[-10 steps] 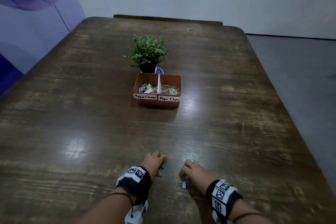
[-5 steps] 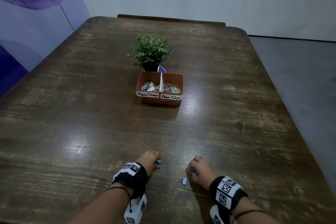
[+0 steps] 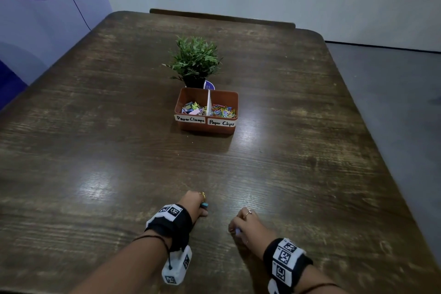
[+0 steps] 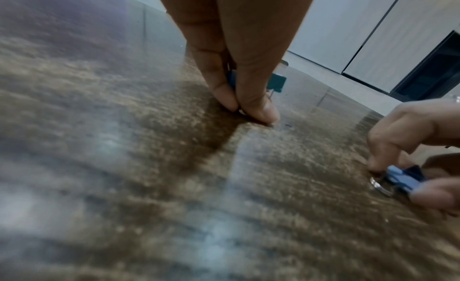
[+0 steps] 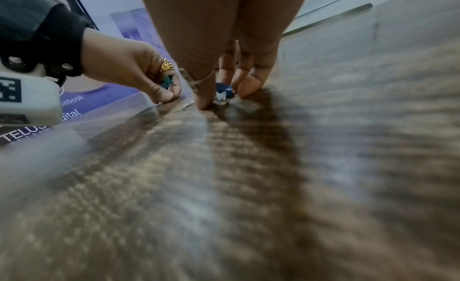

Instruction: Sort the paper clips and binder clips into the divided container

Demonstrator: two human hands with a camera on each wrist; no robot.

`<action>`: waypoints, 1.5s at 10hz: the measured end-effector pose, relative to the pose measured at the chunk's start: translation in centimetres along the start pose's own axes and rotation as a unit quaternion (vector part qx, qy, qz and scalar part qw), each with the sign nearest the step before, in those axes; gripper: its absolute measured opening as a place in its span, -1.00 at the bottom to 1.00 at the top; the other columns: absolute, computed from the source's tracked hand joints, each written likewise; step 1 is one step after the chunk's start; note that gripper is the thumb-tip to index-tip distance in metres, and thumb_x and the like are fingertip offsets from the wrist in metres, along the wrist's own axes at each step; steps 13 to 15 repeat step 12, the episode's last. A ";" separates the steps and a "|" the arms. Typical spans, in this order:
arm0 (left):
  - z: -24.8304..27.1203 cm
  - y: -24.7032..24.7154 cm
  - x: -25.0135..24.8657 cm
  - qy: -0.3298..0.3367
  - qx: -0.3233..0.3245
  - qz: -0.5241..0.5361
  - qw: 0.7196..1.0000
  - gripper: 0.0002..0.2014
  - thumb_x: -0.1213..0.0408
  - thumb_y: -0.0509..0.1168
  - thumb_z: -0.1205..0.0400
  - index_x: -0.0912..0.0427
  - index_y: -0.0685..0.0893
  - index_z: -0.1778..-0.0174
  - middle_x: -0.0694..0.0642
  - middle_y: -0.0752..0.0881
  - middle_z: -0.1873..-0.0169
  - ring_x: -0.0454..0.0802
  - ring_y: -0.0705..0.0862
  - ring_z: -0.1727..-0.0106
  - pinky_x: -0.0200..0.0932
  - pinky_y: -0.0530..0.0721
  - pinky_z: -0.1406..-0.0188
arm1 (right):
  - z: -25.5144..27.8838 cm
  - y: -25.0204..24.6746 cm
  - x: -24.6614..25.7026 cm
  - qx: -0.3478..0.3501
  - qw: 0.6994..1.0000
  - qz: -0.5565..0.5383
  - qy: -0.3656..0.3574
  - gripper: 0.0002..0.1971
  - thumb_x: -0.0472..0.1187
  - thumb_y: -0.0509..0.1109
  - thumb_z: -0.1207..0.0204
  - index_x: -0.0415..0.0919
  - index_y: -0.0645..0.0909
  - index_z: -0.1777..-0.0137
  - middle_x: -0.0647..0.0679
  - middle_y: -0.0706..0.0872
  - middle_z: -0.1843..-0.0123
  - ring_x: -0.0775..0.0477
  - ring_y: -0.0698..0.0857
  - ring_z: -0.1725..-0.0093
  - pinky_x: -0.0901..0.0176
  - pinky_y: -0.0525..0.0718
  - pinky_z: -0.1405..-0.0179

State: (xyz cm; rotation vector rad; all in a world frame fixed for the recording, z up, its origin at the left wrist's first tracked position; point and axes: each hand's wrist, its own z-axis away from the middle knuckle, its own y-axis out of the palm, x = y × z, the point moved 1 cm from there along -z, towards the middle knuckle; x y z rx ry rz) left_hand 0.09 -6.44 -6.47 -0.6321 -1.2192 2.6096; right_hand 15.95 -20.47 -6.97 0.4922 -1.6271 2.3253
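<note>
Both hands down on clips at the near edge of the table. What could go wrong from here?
1. The right hand pinches a light-blue binder clip low on the dark wooden table; the grip looks shallow, so it may slip.
2. The left hand holds a teal binder clip; both belong in the "Paper Clamps" side of the brown divided container, and the thin white divider makes spillover plausible.

teal binder clip (image 4: 276, 82) half behind fingers (image 4: 254, 92)

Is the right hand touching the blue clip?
Touching. The left wrist view shows the right hand's fingers pinching the blue clip low over the table.
</note>
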 end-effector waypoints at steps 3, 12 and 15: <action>0.3 -2.6 0.2 0.008 -0.005 0.044 0.999 -0.86 0.33 0.25 -0.62 0.25 0.68 -0.01 0.21 0.72 -0.06 0.11 0.67 -0.15 -0.19 0.56 -0.10 | -3.3 -2.3 0.3 0.058 0.997 -0.034 0.039 -0.72 -0.36 0.28 -0.49 -0.21 0.62 -0.19 -0.11 0.61 -0.11 -0.15 0.60 -0.17 0.31 0.46 -0.03; -10.4 -22.8 2.7 0.118 -0.309 0.136 0.934 -0.54 0.41 0.19 -0.63 0.09 0.45 -0.48 0.14 0.47 -0.44 0.08 0.42 -0.43 -0.14 0.35 -0.44 | -24.6 -17.4 1.4 -0.269 0.877 -0.397 -0.019 -0.53 -0.22 0.47 -0.45 0.02 0.52 -0.36 0.00 0.63 -0.32 0.05 0.59 -0.34 0.12 0.53 -0.39; -10.4 -22.8 2.7 0.118 -0.309 0.136 0.934 -0.54 0.41 0.19 -0.63 0.09 0.45 -0.48 0.14 0.47 -0.44 0.08 0.42 -0.43 -0.14 0.35 -0.44 | -24.6 -17.4 1.4 -0.269 0.877 -0.397 -0.019 -0.53 -0.22 0.47 -0.45 0.02 0.52 -0.36 0.00 0.63 -0.32 0.05 0.59 -0.34 0.12 0.53 -0.39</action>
